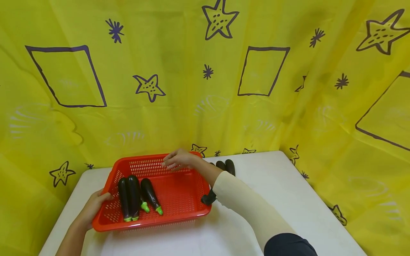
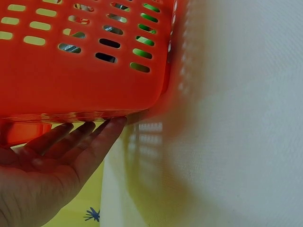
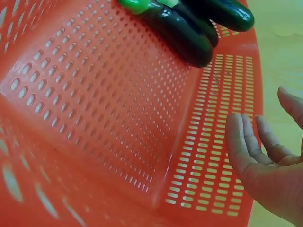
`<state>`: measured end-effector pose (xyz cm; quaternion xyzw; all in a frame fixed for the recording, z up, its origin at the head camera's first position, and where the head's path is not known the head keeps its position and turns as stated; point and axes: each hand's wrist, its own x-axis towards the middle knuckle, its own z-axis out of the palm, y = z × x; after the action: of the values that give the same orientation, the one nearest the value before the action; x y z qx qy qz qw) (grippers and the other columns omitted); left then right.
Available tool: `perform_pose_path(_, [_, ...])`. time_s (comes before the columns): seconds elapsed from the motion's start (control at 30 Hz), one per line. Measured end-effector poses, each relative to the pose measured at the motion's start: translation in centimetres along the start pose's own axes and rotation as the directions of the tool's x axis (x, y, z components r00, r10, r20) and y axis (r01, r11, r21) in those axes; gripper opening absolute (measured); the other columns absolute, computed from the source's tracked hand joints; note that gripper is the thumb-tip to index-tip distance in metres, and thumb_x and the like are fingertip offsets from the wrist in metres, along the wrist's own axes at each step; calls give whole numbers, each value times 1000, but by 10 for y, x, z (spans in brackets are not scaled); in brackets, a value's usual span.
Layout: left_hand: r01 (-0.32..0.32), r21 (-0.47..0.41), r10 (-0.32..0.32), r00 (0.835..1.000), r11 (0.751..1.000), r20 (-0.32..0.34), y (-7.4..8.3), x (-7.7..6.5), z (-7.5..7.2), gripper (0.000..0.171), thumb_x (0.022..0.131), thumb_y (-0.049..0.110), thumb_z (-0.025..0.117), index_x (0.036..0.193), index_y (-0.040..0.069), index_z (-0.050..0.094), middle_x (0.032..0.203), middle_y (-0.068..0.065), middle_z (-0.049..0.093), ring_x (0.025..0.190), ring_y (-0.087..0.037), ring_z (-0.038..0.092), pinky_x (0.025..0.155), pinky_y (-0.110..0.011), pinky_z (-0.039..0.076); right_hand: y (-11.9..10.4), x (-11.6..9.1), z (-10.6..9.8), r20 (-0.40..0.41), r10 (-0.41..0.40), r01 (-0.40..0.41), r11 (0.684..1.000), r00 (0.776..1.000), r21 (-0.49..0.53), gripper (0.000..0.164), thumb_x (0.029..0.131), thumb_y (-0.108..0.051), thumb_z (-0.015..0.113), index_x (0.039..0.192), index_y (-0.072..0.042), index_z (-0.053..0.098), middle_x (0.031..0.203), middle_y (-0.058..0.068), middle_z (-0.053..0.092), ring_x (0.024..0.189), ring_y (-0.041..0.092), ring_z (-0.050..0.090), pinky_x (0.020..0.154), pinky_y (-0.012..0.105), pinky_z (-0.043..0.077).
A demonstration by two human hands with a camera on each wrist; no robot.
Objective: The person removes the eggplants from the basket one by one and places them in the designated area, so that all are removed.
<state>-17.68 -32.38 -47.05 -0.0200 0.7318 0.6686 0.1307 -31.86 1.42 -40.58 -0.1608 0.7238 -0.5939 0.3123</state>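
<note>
A red plastic basket [image 1: 173,188] with slotted walls sits tilted over the white table, its base partly raised. Several dark purple eggplants [image 1: 133,195] with green stem ends lie at its left side. My left hand [image 1: 93,208] grips the left rim, thumb over the edge; in the left wrist view its fingers [image 2: 90,146] reach beneath the rim. Over the far right part of the basket hangs my right hand [image 1: 180,159], fingers spread and holding nothing. The right wrist view shows this hand [image 3: 265,165] beside the slotted wall, apart from the eggplants [image 3: 175,33].
Several dark, long vegetables [image 1: 229,167] lie on the white table [image 1: 266,185] behind the right forearm, which partly hides them. A dark rounded object [image 1: 209,197] shows below the right wrist at the basket's edge. A yellow patterned curtain [image 1: 179,121] encloses the table.
</note>
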Motion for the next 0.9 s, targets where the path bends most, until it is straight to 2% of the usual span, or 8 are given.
perform_pose_path(0.23, [2,4,-2,1000,1000,-1,2,-1,2,51,102,5,34,146,-20,26,111,-11,66,91,-21,71,79,-47,64,4,8,11,9,4,-3,999,1000,-33,40,100,-7,70,135,11,63,118,14,73,124,46,62,102,54,52])
perform_pose_path(0.43, [8,4,-8,1000,1000,-5,2,-1,2,50,104,5,33,146,-20,26,113,-12,66,93,-21,71,81,-47,63,8,12,22,-5,4,-4,999,1000,-40,35,99,-6,72,129,11,66,114,17,75,122,48,62,103,57,51])
perform_pose_path(0.6, [24,6,-24,1000,1000,-13,2,-1,1,51,103,5,33,147,-20,26,114,-12,66,93,-21,70,82,-48,63,11,17,33,-11,15,-16,997,1000,-79,37,96,-8,76,127,10,68,104,12,75,118,47,65,100,56,53])
perform_pose_path(0.9, [20,9,-20,1000,1000,-12,3,0,2,52,102,5,33,148,-20,25,114,-12,66,93,-21,71,81,-49,63,10,21,49,-26,32,-36,981,999,-188,30,91,-8,80,117,7,73,99,7,71,103,38,73,87,45,62])
